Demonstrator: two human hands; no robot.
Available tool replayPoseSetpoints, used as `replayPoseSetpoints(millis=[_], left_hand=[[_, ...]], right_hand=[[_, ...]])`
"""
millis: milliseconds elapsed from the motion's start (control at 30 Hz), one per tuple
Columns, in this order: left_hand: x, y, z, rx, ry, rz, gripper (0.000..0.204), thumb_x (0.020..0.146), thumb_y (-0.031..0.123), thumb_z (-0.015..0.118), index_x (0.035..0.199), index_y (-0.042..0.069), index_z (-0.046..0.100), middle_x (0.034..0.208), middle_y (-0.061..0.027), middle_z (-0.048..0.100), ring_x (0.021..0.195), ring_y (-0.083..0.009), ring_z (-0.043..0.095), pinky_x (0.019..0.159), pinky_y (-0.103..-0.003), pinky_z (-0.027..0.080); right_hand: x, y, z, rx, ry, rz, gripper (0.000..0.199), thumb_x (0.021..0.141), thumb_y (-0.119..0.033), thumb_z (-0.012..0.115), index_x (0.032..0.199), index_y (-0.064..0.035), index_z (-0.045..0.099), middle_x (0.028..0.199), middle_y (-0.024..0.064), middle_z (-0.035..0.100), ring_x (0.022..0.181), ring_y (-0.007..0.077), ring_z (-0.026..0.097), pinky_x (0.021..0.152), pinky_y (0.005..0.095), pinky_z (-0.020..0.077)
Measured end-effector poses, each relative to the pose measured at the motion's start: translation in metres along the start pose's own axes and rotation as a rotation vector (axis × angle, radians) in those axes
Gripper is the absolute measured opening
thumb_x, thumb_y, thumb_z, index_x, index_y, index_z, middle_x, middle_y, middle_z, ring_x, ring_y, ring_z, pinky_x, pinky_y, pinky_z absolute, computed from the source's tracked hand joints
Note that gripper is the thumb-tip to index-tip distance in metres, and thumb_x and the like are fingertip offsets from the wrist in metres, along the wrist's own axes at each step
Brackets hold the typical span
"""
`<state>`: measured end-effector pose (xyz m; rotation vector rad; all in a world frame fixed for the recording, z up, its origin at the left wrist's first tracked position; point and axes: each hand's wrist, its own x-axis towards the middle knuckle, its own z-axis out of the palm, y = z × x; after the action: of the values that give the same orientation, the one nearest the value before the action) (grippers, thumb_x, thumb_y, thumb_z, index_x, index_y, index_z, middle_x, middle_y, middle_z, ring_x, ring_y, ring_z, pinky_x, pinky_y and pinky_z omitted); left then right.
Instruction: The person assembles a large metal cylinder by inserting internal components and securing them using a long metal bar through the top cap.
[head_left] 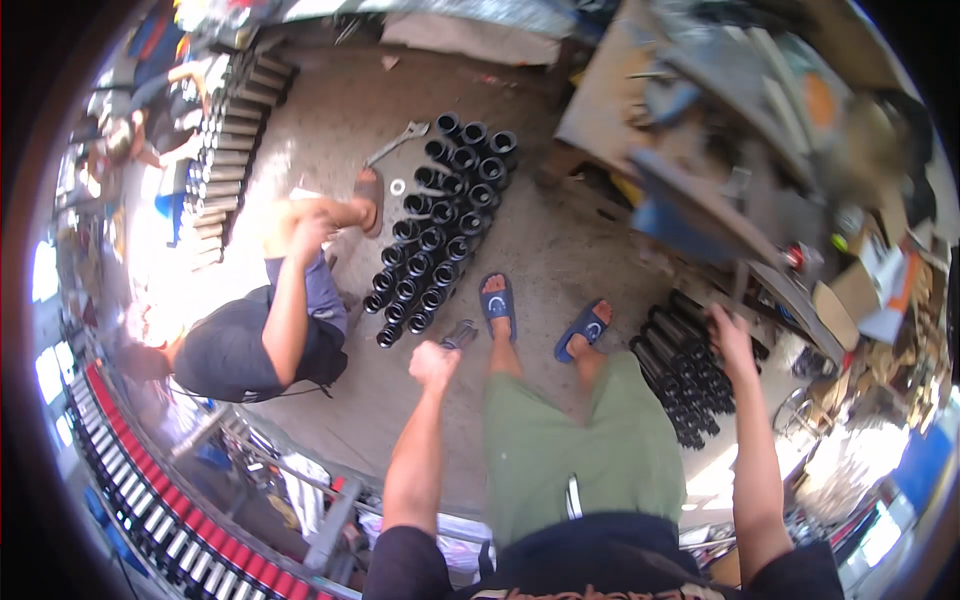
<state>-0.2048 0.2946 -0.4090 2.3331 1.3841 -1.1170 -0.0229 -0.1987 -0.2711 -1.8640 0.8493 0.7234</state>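
Note:
My left hand (434, 366) is closed in a fist in front of my left foot. From it juts the grey, jaw-like head of a wrench (460, 335); its handle is hidden in the fist. Ahead of that hand stand several rows of black tubes (430, 238) on end, their round mouths facing up. On the right, my right hand (734, 342) hangs with curled fingers beside a stack of dark ribbed cylinders (672, 345). What those fingers hold, if anything, I cannot make out.
At left a person in black (245, 340) sits low, one foot near the tubes. Another wrench (398, 143) and a white ring (398, 187) lie on the concrete floor (330, 110). A cluttered workbench (600, 110) stands at far right; a roller rack (190, 500) curves along the lower left.

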Motion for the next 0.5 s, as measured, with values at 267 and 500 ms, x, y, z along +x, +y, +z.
replayPoseSetpoints(millis=[267, 500], left_hand=[[-0.264, -0.206, -0.222, -1.167, -0.48, 0.324, 0.055, 0.085, 0.041, 0.073, 0.117, -0.002, 0.064, 0.089, -0.0106, 0.069, 0.077, -0.021, 0.069, 0.068, -0.03, 0.054], [-0.348, 0.093, -0.374, -1.436, -0.304, 1.495, 0.069, 0.067, 0.007, 0.082, 0.128, 0.004, 0.048, 0.104, -0.014, 0.062, 0.1, -0.0263, 0.063, 0.089, -0.042, 0.052]], right_hand=[[-0.026, 0.094, -0.048, -0.033, 0.086, -0.169, 0.04, 0.093, -0.045, 0.067, 0.078, -0.0069, 0.068, 0.058, -0.0024, 0.05, 0.048, 0.0099, 0.044, 0.043, 0.0284, 0.0344], [-0.093, 0.098, -0.055, -0.003, 0.33, -0.274, 0.045, 0.087, -0.044, 0.073, 0.068, -0.0029, 0.066, 0.057, 0.0007, 0.057, 0.055, 0.0103, 0.051, 0.054, 0.032, 0.0419]])
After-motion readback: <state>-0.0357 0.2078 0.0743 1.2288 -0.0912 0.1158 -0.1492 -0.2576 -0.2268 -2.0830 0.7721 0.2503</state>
